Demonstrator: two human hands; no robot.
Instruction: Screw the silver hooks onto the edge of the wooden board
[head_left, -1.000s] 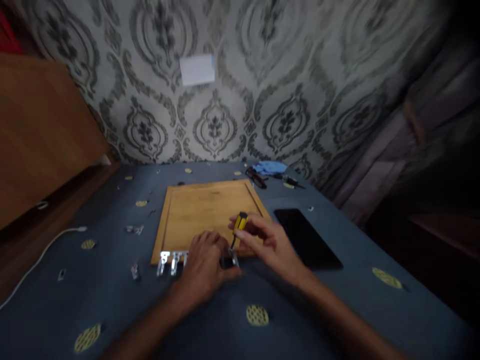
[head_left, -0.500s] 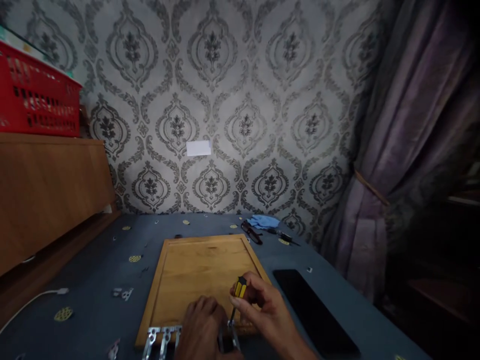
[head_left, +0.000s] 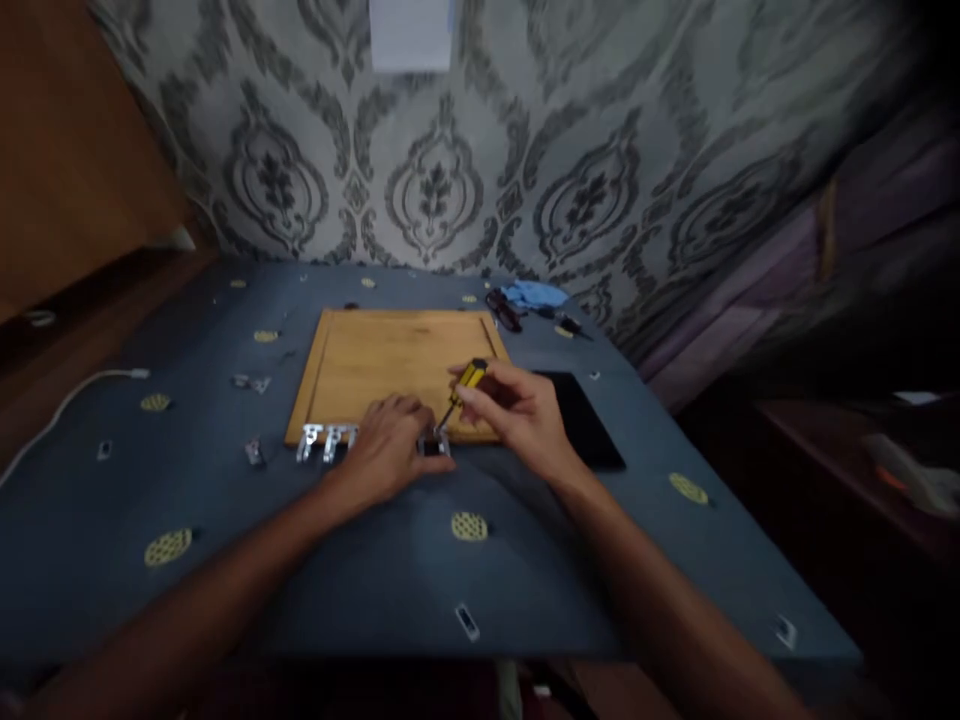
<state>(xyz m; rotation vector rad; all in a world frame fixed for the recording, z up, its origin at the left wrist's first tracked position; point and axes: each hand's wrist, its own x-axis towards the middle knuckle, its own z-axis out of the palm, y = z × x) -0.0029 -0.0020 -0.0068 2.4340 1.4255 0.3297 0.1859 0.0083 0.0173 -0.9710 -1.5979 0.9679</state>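
Observation:
A framed wooden panel (head_left: 405,350) lies flat on the cloth-covered table. Metal hinges (head_left: 309,443) sit along its near edge. My left hand (head_left: 394,445) covers part of that edge, fingers bent over the wood and thumb in front, gripping another metal hinge (head_left: 433,447), mostly hidden. Pinched in the fingers of my right hand (head_left: 525,405) is a yellow-and-black screwdriver (head_left: 471,376), tilted, its shaft pointing down-left to this hinge. Whether the tip sits in a screw is too small to tell.
Right of the panel lies a flat black object (head_left: 589,425). Loose metal hinges (head_left: 253,452) are on the left, near a white cable (head_left: 82,385). A blue cloth (head_left: 534,294) and dark-framed glasses (head_left: 502,310) lie at the back right. A wooden cabinet (head_left: 75,150) stands left.
My view has tipped downward, so the panel and hands appear higher and both forearms show. The screwdriver leans more than before. Both hands keep their holds at the near edge.

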